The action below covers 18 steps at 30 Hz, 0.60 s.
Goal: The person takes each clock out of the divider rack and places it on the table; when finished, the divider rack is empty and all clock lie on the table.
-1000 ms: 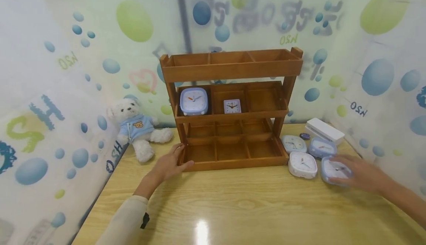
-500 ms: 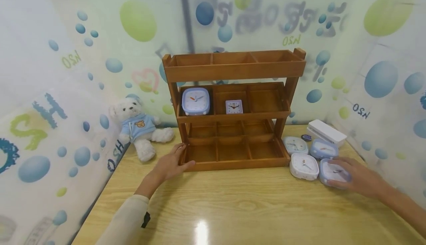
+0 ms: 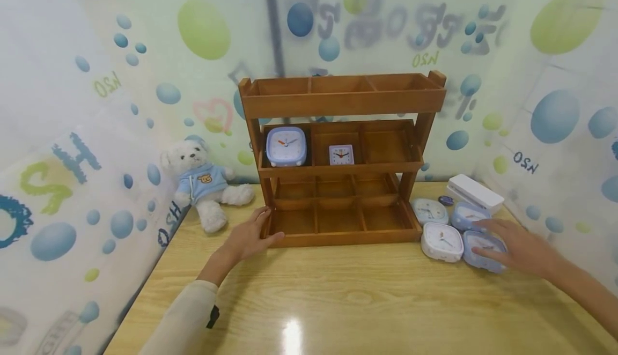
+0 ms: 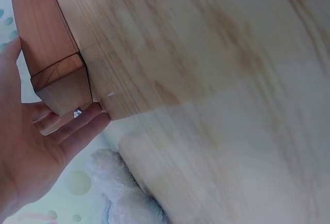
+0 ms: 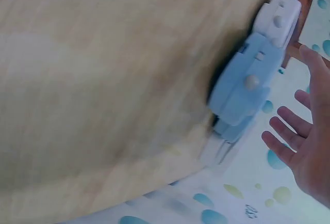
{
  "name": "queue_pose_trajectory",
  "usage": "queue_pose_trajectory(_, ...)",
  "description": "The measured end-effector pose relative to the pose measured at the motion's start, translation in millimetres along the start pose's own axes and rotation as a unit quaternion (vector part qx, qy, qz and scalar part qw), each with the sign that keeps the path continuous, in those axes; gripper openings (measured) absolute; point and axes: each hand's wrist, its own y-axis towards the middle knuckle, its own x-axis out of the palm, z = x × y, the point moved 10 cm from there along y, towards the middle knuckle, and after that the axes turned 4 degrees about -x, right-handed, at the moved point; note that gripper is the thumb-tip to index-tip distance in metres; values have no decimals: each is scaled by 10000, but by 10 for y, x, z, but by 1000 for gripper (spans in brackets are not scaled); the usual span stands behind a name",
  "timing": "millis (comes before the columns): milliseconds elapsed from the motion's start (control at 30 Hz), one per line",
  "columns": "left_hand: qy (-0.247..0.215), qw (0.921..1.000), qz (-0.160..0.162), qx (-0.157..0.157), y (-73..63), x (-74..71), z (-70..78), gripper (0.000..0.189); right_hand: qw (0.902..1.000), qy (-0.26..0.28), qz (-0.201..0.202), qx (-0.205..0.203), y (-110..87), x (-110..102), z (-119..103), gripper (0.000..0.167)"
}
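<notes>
At the front left corner of a brown wooden shelf, my left hand grips the base, thumb in front and fingers along the side. The left wrist view shows its fingers round the end of the wooden base. My right hand hovers over a blue alarm clock, fingers spread and apart from it in the right wrist view. Beside that clock are a white alarm clock, a pale green one and another blue one.
A larger blue alarm clock and a small lilac square clock stand on the middle tier. A white teddy bear in a blue hoodie sits left. A white box and a small dark oval object lie at the back right.
The front blue clock has shifted slightly left against the white one, and my right hand has come up off it. The left hand stays at the shelf corner.
</notes>
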Motion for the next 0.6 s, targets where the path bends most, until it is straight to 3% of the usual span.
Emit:
queue_pose_trajectory(233, 91, 10000, -12, -24, 0, 7, -5, 101, 9993, 0, 194, -310, 284, -136, -135, 63)
queue_pose_trajectory(400, 73, 10000, -5, -42, -4, 2, 1, 101, 9996, 130, 38, -238, 499, -157, -198, 62)
queue_pose_trajectory(600, 87, 10000, 18, 20, 8, 8, 19, 101, 9990, 158, 260, -342, 747, -211, -320, 61)
